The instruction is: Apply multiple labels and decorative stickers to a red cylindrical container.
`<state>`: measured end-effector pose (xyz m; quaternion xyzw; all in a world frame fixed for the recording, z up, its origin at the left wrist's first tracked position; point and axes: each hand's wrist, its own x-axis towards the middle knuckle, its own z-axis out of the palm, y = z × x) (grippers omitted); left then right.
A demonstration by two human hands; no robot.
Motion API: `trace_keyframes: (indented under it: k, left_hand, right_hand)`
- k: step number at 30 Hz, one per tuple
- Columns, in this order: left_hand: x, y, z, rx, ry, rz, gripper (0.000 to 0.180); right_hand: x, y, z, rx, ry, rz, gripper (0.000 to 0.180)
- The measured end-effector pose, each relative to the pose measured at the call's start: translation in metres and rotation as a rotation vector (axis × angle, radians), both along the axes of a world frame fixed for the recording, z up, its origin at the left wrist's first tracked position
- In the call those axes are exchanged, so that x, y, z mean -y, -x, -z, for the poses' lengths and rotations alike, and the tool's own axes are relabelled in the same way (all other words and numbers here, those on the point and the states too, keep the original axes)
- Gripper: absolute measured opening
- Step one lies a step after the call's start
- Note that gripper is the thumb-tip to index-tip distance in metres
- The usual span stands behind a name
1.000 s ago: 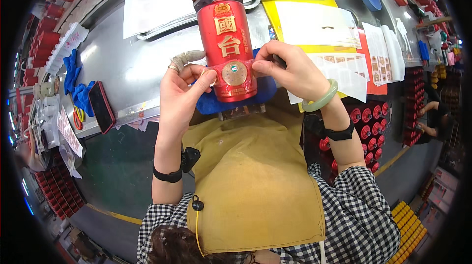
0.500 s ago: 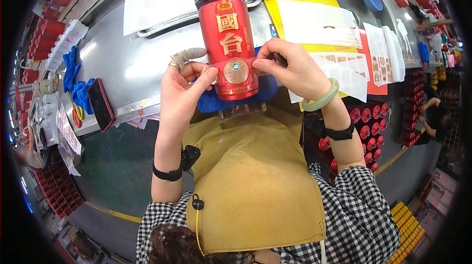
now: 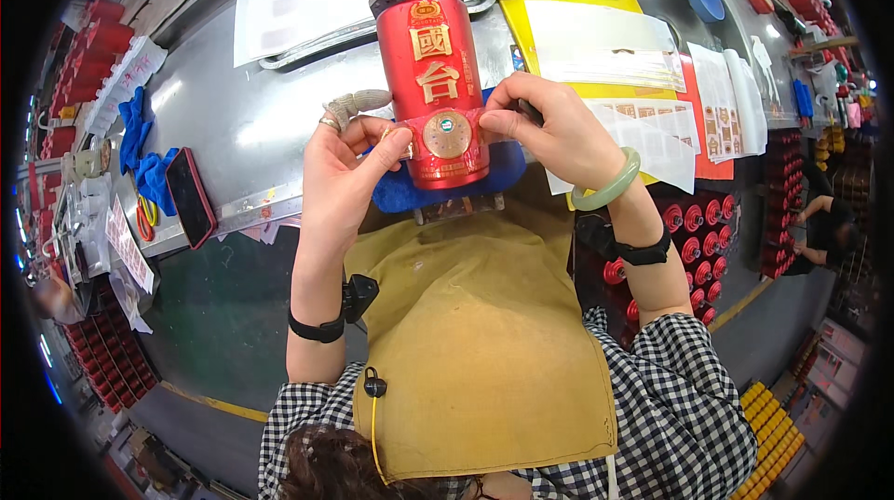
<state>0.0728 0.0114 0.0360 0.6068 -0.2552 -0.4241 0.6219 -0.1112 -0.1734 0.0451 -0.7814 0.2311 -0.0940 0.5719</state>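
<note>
A red bottle [image 3: 431,72] with gold characters lies on a blue pad [image 3: 503,176] at the near edge of the metal table [image 3: 233,118]. A red label band with a round gold seal [image 3: 447,135] wraps the bottle's lower part. My left hand [image 3: 345,174] pinches the band's left end against the bottle. My right hand [image 3: 549,128], wearing a pale green bangle, presses the band's right end. Both thumbs touch the label on either side of the seal.
White papers [image 3: 298,6] and yellow sheets [image 3: 577,34] with label strips lie behind the bottle. A dark phone [image 3: 189,197] and blue cloths [image 3: 140,141] sit at the left. Red bottles stand in crates [image 3: 689,221] at the right. Another person [image 3: 833,221] works at far right.
The bottle's base has shifted slightly, and both hands have moved closer onto the label band around the seal. Little else differs.
</note>
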Motion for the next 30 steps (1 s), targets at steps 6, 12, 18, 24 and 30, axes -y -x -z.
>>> trace_keyframes:
  k: [6, 12, 18, 24, 30]
  left_hand:
    - [-0.0004, -0.0016, -0.0017, 0.003, -0.002, 0.011, 0.043]
    - [-0.0012, -0.0029, -0.0026, 0.005, -0.002, 0.027, 0.043]
    - [-0.0017, -0.0027, -0.0030, 0.008, 0.006, 0.031, 0.042]
    - [-0.0010, -0.0019, -0.0035, 0.005, 0.016, 0.037, 0.042]
    - [-0.0020, -0.0023, -0.0031, 0.007, 0.019, 0.037, 0.043]
  right_hand:
    - [0.0006, -0.0014, -0.0043, -0.030, 0.007, -0.022, 0.014]
    - [0.0017, -0.0021, -0.0040, 0.000, -0.033, -0.037, 0.014]
    - [0.0018, -0.0011, -0.0012, -0.010, 0.014, -0.052, 0.012]
    - [0.0016, -0.0014, -0.0034, -0.010, -0.071, -0.045, 0.011]
    - [0.0010, -0.0020, -0.0050, -0.006, -0.082, -0.058, 0.011]
